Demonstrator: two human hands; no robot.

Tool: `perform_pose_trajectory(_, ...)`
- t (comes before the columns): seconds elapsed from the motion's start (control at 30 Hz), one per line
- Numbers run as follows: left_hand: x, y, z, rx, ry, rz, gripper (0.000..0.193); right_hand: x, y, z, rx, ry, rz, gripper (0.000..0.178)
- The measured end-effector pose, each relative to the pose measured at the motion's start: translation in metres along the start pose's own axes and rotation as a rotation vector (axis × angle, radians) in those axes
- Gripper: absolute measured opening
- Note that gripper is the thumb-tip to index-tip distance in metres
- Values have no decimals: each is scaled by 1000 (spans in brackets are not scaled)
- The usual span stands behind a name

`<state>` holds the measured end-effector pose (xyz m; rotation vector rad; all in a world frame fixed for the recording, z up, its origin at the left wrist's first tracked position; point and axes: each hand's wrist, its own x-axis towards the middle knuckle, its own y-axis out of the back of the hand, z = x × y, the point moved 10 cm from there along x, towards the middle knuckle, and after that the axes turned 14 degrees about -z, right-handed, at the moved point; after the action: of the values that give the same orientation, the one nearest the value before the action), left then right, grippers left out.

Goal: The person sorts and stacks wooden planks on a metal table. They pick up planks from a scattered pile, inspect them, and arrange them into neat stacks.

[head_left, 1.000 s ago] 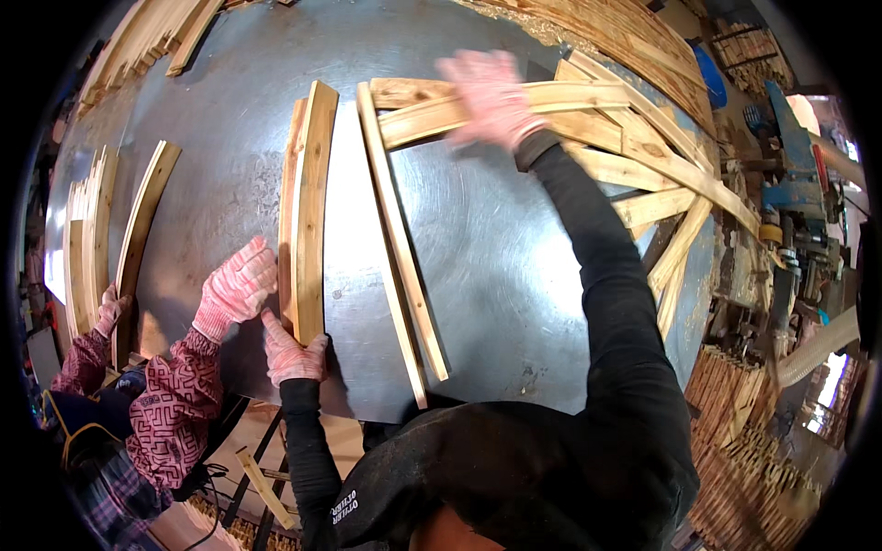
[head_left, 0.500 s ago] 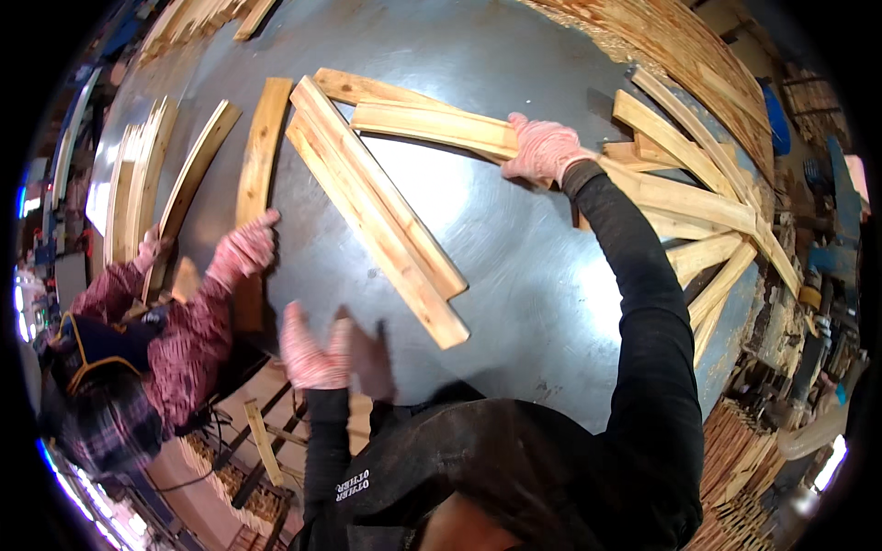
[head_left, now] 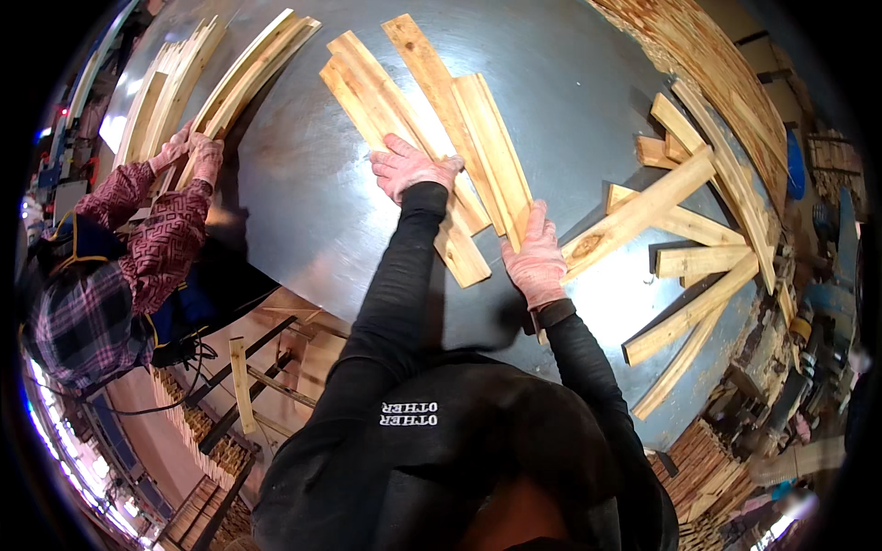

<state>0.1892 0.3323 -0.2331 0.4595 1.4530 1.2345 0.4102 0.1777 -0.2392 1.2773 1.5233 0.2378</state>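
Two hands [head_left: 415,172] [head_left: 536,257] touch wood strips [head_left: 491,151]; white lettering [head_left: 410,421] marks clothing [head_left: 450,459].

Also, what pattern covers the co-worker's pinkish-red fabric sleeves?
Dark, maze-like angular lines cover the pinkish-red fabric sleeves; the head view shows them best.

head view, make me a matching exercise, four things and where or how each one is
Things
1. left hand
2. right hand
3. co-worker's hands
4. tabletop

Place or look
a. at the near end of a single board
b. grey and shiny
c. across two side-by-side boards
d. by the standing-out boards at the picture's left

Pairs: 1-c, 2-a, 3-d, 4-b
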Motion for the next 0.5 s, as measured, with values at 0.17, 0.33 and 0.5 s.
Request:
perform_pose_trajectory(0.17, 0, 11, -14, 31, 123, -70, 119, 0, 2, 36, 1216, 243, -543, 63)
perform_pose_trajectory(0.33, 15, 21, -69, -212, 11, -276, 99, -12, 51, -38, 1387, 434, -485, 40)
perform_pose_trajectory(0.5, 10, 34, -85, -356, -347, -292, 57, 43, -28, -147, -44, 468, -196, 42)
